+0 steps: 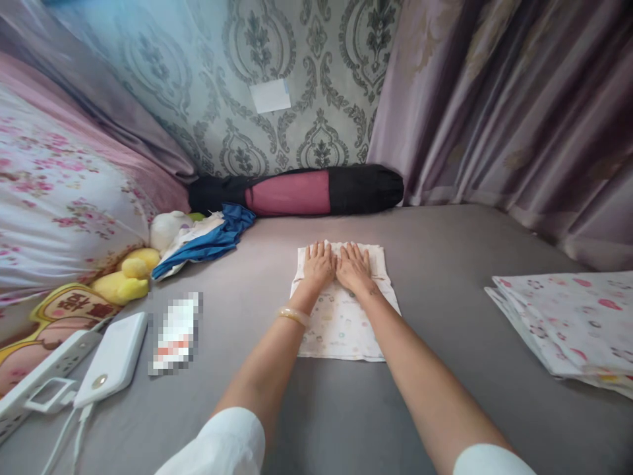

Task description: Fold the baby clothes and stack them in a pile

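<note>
Left hand [319, 264] and right hand [353, 266] lie flat, gripping nothing, on the far part of a printed white cloth [341, 330], mid-scene on a grey sheet [445, 297]; uneven pressure could drag creases.

Your left hand [320, 265] and right hand [353, 266] hide part of the printed cloth [341, 330], whose small motifs you cannot make out. The white-and-orange item [175, 333] is pixelated. The right edge cuts off the folded fabric [568, 316]; the left edge, the power strip [74, 347].

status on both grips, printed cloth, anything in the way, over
Left grip, right grip: palms down on printed white cloth. Grey sheet beneath. Heart-print cloth off right, not blocking.
</note>
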Tool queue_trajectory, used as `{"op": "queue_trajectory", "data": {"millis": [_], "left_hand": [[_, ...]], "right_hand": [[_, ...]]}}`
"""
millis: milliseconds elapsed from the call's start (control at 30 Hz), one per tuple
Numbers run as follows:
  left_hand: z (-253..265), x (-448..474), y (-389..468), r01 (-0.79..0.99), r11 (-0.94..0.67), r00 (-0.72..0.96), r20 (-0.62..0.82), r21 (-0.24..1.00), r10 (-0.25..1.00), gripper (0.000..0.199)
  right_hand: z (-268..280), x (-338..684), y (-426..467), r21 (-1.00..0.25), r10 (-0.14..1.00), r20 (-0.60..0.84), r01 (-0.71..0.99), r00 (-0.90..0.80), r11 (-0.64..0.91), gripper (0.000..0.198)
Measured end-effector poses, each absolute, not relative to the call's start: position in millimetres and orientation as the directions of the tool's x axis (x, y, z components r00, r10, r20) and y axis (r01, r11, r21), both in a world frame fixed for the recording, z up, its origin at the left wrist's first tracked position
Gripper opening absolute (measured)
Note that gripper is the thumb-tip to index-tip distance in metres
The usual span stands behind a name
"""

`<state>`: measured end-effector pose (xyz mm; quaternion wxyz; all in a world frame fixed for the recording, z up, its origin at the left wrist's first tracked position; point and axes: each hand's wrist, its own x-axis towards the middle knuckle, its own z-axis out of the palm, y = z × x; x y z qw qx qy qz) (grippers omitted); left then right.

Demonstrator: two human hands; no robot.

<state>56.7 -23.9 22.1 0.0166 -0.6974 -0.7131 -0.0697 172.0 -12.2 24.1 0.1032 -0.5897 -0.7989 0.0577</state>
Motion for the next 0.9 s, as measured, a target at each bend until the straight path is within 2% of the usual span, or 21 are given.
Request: {"op": "queue_trajectory", "data": {"millis": [100,267,433,600,733,900], "left_hand": [[13.9,53.9,-21.0,0.995,0.012,-0.02,0.074,0.098,0.997,0.059],[5.1,49.0,-20.7,0.994,0.013,-0.024,0.1,0.11,0.995,0.06],[6.3,38.7,-18.9,0.991,-0.025,0.017,0.063,0.131,0.998,0.06],[3.8,23.9,-22.6,0.989,0.03,-0.042,0.082,0.142,0.996,0.063],[4.9,22.2,-23.9,0.988,0.024,-0.035,0.067,0.155,0.997,0.062],[14.3,20.5,-33.7,0.991,0.008,-0.012,0.033,0.134,0.999,0.063]], "right_hand": [[16.2,170.5,-6.2,-0.203,0.949,0.082,0.928,-0.303,0.314,0.057],[9.6,171.5,-6.6,-0.195,0.949,0.108,0.929,-0.298,0.314,0.058],[17.4,177.6,-6.3,-0.199,0.946,0.072,0.925,-0.316,0.324,0.058],[13.8,190.6,-3.4,-0.165,0.962,0.149,0.953,-0.23,0.253,0.059],[9.2,191.9,-2.6,-0.167,0.961,0.166,0.954,-0.223,0.25,0.059],[14.5,201.6,-3.2,-0.173,0.96,0.107,0.946,-0.257,0.273,0.059]]}}
